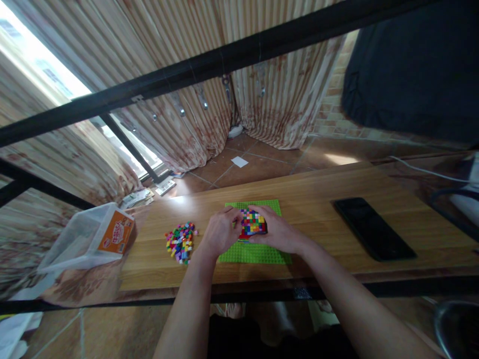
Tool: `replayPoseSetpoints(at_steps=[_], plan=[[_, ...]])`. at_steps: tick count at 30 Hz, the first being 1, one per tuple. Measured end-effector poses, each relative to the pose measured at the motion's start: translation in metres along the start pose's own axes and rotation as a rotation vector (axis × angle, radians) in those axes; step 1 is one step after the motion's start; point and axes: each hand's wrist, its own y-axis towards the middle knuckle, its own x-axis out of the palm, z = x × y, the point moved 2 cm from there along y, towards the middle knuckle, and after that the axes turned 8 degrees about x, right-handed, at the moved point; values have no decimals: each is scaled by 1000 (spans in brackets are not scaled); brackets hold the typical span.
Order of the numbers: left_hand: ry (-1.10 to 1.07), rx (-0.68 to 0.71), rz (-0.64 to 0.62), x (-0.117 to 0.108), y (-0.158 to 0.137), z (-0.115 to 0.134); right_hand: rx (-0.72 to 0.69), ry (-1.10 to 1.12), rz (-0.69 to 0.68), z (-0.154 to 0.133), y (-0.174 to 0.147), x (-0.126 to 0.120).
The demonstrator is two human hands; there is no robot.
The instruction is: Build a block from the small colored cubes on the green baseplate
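A block of many-coloured toy bricks (253, 222) stands on a green studded baseplate (258, 255) in the middle of the board. Around its right side curls my right hand (279, 230), thumb at the near edge and fingers at the far edge. My left hand (221, 230) is at the block's left side with its fingers drawn together. Something small and greenish shows by those fingertips, too small to name. A pile of loose coloured bricks (181, 243) lies on the wood left of the baseplate.
A black phone (374, 228) lies on the wooden board (310, 199) to the right. At the left end, a clear plastic tub (84, 244) with an orange label rests on its side. A dark metal bar (179, 70) crosses beyond the board, before the curtains.
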Motion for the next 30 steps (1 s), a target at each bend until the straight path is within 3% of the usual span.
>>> replayPoseSetpoints(at_steps=[11,21,30], plan=[[-71,1,31,6,1,5,-21,21,19,4,0,3],[-105,-113,91,-1,-11,-4,17,20,9,0,-1,2],[-82,-127,28,0,-5,-2,-21,28,32,4,0,4]])
